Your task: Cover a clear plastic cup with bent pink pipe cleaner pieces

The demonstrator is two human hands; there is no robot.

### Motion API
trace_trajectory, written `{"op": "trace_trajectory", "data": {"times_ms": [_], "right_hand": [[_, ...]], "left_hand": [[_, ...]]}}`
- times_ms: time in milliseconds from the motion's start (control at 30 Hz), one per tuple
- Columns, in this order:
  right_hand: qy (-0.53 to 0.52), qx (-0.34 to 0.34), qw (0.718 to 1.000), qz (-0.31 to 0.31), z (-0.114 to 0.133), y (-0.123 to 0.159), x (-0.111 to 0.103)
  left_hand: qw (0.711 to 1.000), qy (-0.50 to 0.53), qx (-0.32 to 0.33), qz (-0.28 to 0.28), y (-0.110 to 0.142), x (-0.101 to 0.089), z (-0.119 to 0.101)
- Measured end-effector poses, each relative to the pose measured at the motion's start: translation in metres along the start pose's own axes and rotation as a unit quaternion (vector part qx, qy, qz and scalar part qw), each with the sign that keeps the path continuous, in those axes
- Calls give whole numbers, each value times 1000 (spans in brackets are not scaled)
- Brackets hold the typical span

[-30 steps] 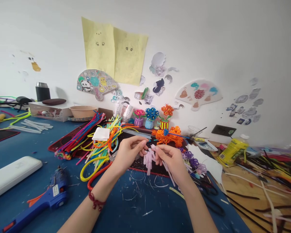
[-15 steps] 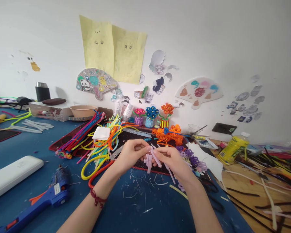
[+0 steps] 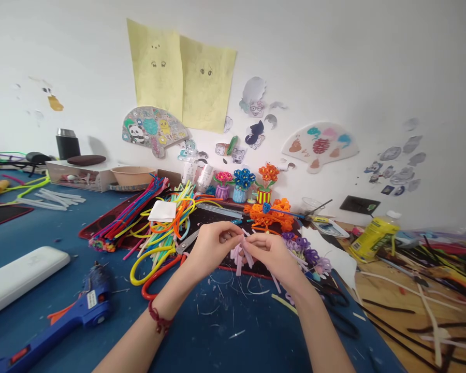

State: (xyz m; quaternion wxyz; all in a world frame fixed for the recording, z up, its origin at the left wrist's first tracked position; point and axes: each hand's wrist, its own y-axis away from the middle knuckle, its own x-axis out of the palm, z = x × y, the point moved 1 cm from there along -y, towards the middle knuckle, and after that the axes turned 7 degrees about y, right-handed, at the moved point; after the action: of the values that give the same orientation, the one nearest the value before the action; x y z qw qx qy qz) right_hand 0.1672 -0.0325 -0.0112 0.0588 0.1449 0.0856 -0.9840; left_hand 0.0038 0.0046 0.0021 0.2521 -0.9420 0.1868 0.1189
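Both hands meet above the middle of the blue table, fingers pinched close together. My left hand (image 3: 218, 244) is closed on light purple pipe cleaners (image 3: 238, 261), whose short ends hang below the fingers. From the other side my right hand (image 3: 268, 253) pinches the same pale purple pieces. The exact twist between the fingertips is hidden. Beside my left wrist lie scissors (image 3: 146, 265) with yellow and red handles, their blades partly behind the hand. Purple pipe-cleaner flowers (image 3: 305, 254) lie just right of my right hand.
A blue hot glue gun (image 3: 77, 316) and a white case (image 3: 23, 280) lie at left. Bundled coloured pipe cleaners (image 3: 140, 207) fill a dark tray. Orange flowers (image 3: 274, 215) and small potted flowers (image 3: 244, 189) stand behind the hands. A yellow bottle (image 3: 375, 238) is at right.
My right hand's fingers have drawn in closer against the left fingertips. The light purple strip that pointed down between them has turned and is now mostly covered by the fingers.
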Motion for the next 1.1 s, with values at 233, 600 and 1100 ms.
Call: {"op": "trace_trajectory", "data": {"times_ms": [233, 600, 1100], "right_hand": [[-3, 4, 1000, 14, -4, -1, 0], [17, 30, 997, 73, -5, -3, 4], [90, 48, 993, 55, -16, -4, -4]], "left_hand": [[999, -36, 12, -10, -1, 0, 0], [999, -47, 0, 2, 0, 4, 3], [998, 8, -35, -58, -2, -2, 4]]}}
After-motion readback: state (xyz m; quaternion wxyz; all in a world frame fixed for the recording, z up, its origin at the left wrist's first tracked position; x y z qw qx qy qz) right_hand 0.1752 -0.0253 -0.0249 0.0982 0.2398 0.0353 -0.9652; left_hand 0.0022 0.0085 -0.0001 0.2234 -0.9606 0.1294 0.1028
